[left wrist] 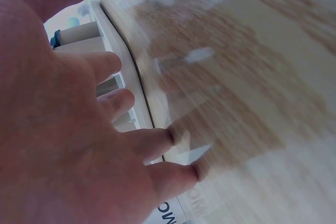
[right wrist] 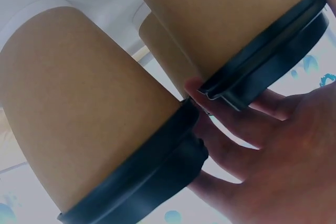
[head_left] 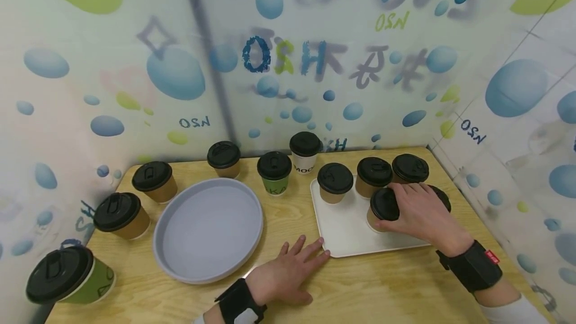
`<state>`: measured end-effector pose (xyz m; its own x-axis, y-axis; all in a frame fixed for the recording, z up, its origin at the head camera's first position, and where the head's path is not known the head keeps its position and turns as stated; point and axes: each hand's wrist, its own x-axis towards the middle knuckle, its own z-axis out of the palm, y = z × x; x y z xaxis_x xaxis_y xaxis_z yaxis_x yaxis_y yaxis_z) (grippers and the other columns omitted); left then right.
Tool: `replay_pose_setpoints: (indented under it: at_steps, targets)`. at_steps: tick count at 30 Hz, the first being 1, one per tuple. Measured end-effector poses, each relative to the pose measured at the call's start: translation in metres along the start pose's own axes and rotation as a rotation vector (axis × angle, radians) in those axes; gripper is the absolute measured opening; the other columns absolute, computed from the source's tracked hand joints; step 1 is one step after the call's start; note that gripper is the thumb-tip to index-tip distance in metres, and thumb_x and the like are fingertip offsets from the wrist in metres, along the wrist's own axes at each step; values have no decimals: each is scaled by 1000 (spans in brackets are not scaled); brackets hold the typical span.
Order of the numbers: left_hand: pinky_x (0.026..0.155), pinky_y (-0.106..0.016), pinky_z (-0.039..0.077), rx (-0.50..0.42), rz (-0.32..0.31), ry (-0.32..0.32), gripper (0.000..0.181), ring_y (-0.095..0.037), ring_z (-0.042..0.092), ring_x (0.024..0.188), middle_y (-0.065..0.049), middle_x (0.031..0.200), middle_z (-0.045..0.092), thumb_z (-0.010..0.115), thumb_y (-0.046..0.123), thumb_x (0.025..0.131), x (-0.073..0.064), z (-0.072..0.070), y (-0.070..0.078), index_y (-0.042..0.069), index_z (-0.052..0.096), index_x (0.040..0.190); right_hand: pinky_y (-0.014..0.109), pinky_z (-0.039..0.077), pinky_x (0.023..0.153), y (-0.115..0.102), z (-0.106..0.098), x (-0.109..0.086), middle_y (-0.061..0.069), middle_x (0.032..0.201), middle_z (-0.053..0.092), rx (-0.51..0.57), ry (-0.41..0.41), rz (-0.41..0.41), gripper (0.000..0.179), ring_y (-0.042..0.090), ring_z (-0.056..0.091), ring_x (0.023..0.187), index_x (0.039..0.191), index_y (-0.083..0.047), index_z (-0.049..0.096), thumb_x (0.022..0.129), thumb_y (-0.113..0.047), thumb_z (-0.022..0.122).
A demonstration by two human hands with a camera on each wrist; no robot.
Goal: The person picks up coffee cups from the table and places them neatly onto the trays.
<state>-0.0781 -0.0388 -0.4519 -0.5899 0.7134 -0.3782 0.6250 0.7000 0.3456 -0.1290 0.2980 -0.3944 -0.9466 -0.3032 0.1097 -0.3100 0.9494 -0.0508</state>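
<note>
My right hand (head_left: pixel 423 211) reaches over the white rectangular tray (head_left: pixel 344 241) and grips a brown paper cup (head_left: pixel 374 221) by its black lid. In the right wrist view, the fingers of the right hand (right wrist: pixel 283 135) curl round the rim of this cup's lid (right wrist: pixel 268 51). Beside them is another brown cup (right wrist: pixel 89 103), mostly hidden by the hand in the head view. More lidded cups (head_left: pixel 333 196) stand along the tray's back. My left hand (head_left: pixel 288 274) lies spread on the wooden table, fingertips at the tray's front left corner.
A round grey plate (head_left: pixel 209 231) sits left of the tray. Around it stand brown lidded cups (head_left: pixel 164 189) and a green cup (head_left: pixel 96 281). Another green cup (head_left: pixel 275 185) and a white cup (head_left: pixel 304 163) stand between plate and tray. Patterned curtains (head_left: pixel 279 114) border the table.
</note>
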Motion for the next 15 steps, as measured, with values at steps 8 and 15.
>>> replay_pose_setpoints:
  at_steps: [8, 15]
  targets:
    - [117, -63, 31, 11, 18, 11, 92, -37, 19, 156, 6, 173, 14, 80, 43, 88, 1, -1, 1, 35, 28, 164, 64, 43, 103, 0, 1, -4, 28, 126, 64, -3, 18, 1, 107, 50, 58, 118, 132, 9, 57, 70, -76, 80]
    - [118, -62, 29, -8, -1, 2, 93, -35, 17, 157, 7, 172, 13, 81, 42, 88, -1, -2, 1, 35, 28, 164, 64, 40, 106, 0, 3, -3, 29, 128, 63, -9, 31, -7, 110, 50, 55, 119, 134, 10, 58, 72, -79, 76]
